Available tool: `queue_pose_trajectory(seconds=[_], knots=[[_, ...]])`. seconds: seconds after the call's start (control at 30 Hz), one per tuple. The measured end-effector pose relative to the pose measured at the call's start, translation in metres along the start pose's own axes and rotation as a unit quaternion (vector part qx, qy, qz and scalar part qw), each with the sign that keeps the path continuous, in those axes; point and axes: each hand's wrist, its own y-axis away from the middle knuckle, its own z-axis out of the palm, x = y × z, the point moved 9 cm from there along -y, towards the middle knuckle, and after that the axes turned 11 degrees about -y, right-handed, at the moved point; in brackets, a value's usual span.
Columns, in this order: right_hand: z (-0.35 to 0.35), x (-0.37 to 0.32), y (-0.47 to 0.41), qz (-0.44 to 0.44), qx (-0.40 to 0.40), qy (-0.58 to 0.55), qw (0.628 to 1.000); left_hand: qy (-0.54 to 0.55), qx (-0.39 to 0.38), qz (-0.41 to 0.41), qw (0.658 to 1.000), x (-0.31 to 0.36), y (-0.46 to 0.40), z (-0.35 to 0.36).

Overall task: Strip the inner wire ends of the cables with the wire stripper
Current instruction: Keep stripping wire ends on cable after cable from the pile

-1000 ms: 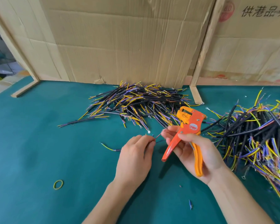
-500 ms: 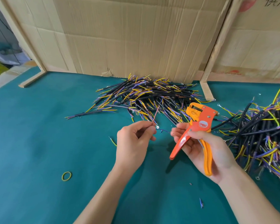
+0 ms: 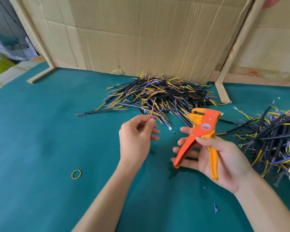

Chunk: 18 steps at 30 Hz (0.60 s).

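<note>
Cardboard panels framed with wooden strips stand along the 12 o'clock edge of a green table mat that fills the view. Cable pile A, black sheaths with yellow, blue and purple inner wires, lies at 12 o'clock against the cardboard; cable pile B lies at 3 o'clock, reaching the frame edge. Right hand, entering with its forearm from 5 o'clock, is turned palm up and cradles the wire stripper: the thumb presses on the tool's body from above, the fingers are extended and relaxed beneath the red-orange handle, and the yellow-orange handle lies across the palm. The two handles are spread apart, and the tool head points toward 12 o'clock, just short of pile A. Left hand, entering with its forearm from 7 o'clock, is raised above the mat, back toward the camera; thumb and forefinger pinch thin inner wires, one pinkish and one blue, which rise from the fingertips toward 1 o'clock, while the other fingers are loosely curled. The wires and the stripper are apart. A yellow-green rubber band lies flat on the mat at 8 o'clock. A small blue insulation scrap lies at 5 o'clock.
</note>
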Motion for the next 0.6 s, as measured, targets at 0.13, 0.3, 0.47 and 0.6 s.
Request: queue_pose_trajectory(seconds=[0.13, 0.3, 0.47, 0.6], knots=[[0.004, 0.01, -0.001, 0.027, 0.015, 0.025, 0.999, -0.07, -0.007, 0.028, 0.997, 0.001, 0.002, 0.005], [0.007, 0.015, 0.0, 0.049, 0.014, 0.062, 0.997, -0.088, -0.01, 0.037, 0.995, 0.002, 0.003, 0.008], [0.009, 0.016, 0.001, 0.055, 0.001, 0.088, 0.995, -0.155, -0.008, 0.085, 0.984, 0.013, 0.008, 0.011], [0.008, 0.015, 0.001, 0.053, -0.001, 0.082, 0.995, -0.221, -0.015, 0.14, 0.965, 0.022, 0.015, 0.017]])
